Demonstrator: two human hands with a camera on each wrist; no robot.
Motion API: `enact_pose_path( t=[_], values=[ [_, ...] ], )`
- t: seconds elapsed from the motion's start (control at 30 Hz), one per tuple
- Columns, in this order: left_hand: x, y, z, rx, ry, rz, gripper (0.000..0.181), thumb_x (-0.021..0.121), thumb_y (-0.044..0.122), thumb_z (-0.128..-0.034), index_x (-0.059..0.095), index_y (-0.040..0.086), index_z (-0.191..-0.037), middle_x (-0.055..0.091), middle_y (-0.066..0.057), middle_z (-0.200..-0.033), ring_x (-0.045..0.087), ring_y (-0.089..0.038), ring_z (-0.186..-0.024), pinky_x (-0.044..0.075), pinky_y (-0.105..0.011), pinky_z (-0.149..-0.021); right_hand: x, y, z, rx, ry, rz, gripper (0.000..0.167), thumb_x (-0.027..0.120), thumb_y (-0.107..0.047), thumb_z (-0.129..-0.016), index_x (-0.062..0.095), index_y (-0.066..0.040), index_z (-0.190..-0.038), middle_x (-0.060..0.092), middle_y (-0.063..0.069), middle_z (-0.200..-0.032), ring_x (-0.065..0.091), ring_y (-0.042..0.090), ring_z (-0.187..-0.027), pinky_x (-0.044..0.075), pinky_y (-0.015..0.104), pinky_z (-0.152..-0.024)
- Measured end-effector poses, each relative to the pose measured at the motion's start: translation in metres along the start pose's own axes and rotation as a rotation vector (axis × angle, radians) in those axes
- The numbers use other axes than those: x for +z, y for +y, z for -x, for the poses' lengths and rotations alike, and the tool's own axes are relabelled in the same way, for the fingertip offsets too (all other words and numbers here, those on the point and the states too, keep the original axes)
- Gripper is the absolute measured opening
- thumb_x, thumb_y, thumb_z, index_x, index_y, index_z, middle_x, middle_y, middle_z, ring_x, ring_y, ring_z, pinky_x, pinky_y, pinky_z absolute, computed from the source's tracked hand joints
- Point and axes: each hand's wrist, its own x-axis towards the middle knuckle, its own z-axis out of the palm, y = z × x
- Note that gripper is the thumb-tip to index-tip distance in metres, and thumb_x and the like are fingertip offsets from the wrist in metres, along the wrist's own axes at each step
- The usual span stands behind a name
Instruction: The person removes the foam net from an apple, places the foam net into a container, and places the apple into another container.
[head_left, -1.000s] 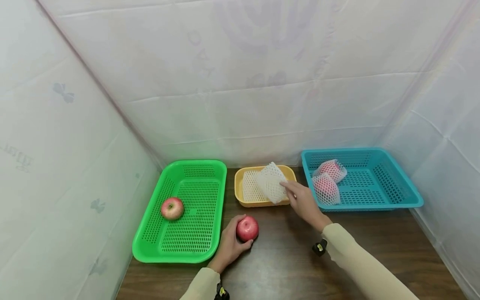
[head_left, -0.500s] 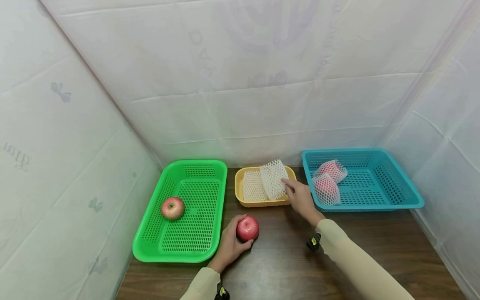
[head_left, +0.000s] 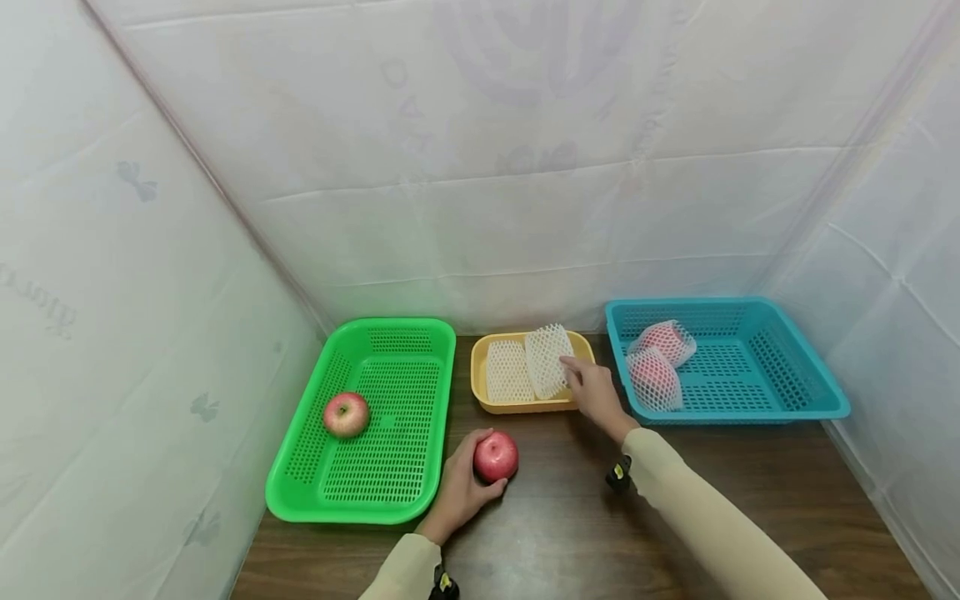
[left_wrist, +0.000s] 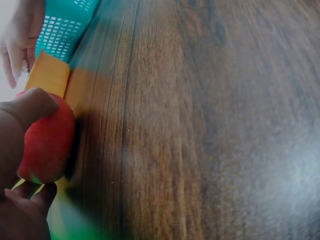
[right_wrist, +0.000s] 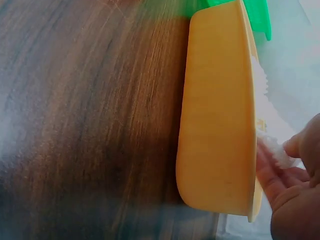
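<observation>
My left hand [head_left: 459, 492] grips a red apple [head_left: 498, 457] that sits on the table, with the thumb on its near side and fingers on the far side. In the left wrist view, the thumb presses the apple [left_wrist: 50, 140]. Over the yellow tray [head_left: 491, 407], my right hand [head_left: 596, 390] pinches the edge of a white foam fruit net [head_left: 546, 360]. A flat foam net [head_left: 509, 372] lies in the tray's left part. The right wrist view has the pinched net [right_wrist: 277, 150] between thumb and fingers, partly hidden behind the tray wall [right_wrist: 217, 110].
At left, a green basket [head_left: 446, 417] holds one apple [head_left: 346, 415]. A blue basket [head_left: 806, 367] stands at right, with two net-wrapped apples [head_left: 654, 379] inside. White sheeting [head_left: 480, 225] rises behind and along both sides of the brown wooden table [head_left: 555, 533].
The pinched foam net has straightened and shifted slightly right, uncovering more of the flat one. My right forearm has swung a little left. The left hand and its apple stay put.
</observation>
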Motion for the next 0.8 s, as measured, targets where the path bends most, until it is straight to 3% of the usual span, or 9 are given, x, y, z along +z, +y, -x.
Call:
enact_pose_path(
  t=[0.1,0.2,0.33,0.43,0.53,0.67,0.8],
  values=[
    [0.0001,0.0004,0.0000,0.002,0.002,-0.001,0.078,0.091,0.011,-0.0664,0.057,0.003,-0.136,0.063,-0.009,-0.129,0.064,-0.023,-0.118,0.054,-0.045,-0.098,0.0003,-0.0016,-0.0025,0.038,-0.073,0.036,0.034,0.058,-0.010,-0.105,0.064,0.000,-0.137,0.070,0.014,-0.090,0.048,0.014,-0.051,0.050,0.031,-0.054],
    [-0.0001,0.0004,-0.0001,0.004,0.009,0.001,0.079,0.091,0.011,-0.0657,0.057,0.003,-0.136,0.063,-0.009,-0.129,0.064,-0.023,-0.117,0.055,-0.045,-0.097,0.0013,-0.0013,-0.0057,0.015,-0.132,0.115,0.032,0.057,-0.011,-0.104,0.067,0.002,-0.132,0.067,0.010,-0.080,0.052,0.018,-0.058,0.057,0.040,-0.066],
    [0.0001,0.0001,-0.0001,0.006,0.013,0.003,0.079,0.091,0.010,-0.0656,0.057,0.003,-0.136,0.063,-0.009,-0.129,0.064,-0.023,-0.117,0.055,-0.045,-0.097,0.0039,0.0023,-0.0094,-0.079,-0.167,0.273,0.023,0.056,-0.012,-0.104,0.073,-0.004,-0.092,0.057,0.003,-0.066,0.051,0.023,-0.068,0.051,0.043,-0.079],
    [0.0006,-0.0001,0.0001,0.006,0.009,0.002,0.078,0.091,0.011,-0.0661,0.057,0.003,-0.136,0.063,-0.010,-0.129,0.064,-0.023,-0.117,0.055,-0.045,-0.097,0.0043,0.0039,-0.0103,-0.123,-0.147,0.424,0.034,0.056,-0.020,-0.104,0.061,-0.012,-0.072,0.050,0.001,-0.060,0.044,0.026,-0.067,0.038,0.041,-0.071],
    [0.0010,-0.0002,0.0002,0.003,0.006,0.001,0.079,0.091,0.011,-0.0664,0.056,0.004,-0.137,0.063,-0.010,-0.130,0.064,-0.024,-0.118,0.054,-0.046,-0.097,0.0036,0.0034,-0.0100,-0.120,-0.112,0.546,0.034,0.056,-0.033,-0.105,0.068,-0.014,-0.081,0.056,0.002,-0.066,0.042,0.027,-0.073,0.032,0.040,-0.069],
    [0.0012,-0.0004,0.0004,0.005,0.011,0.002,0.078,0.091,0.011,-0.0662,0.057,0.004,-0.136,0.063,-0.011,-0.130,0.064,-0.024,-0.118,0.054,-0.046,-0.097,0.0016,0.0015,-0.0085,-0.069,-0.129,0.602,0.042,0.050,-0.045,-0.107,0.075,-0.013,-0.096,0.061,0.007,-0.079,0.041,0.030,-0.081,0.030,0.044,-0.072],
    [0.0014,-0.0005,0.0005,0.005,0.012,0.002,0.078,0.091,0.011,-0.0659,0.057,0.004,-0.136,0.063,-0.010,-0.129,0.064,-0.024,-0.117,0.054,-0.046,-0.097,-0.0003,0.0004,-0.0068,-0.027,-0.178,0.623,0.049,0.046,-0.048,-0.108,0.069,-0.013,-0.081,0.053,0.008,-0.077,0.038,0.030,-0.082,0.029,0.045,-0.075]
  ],
)
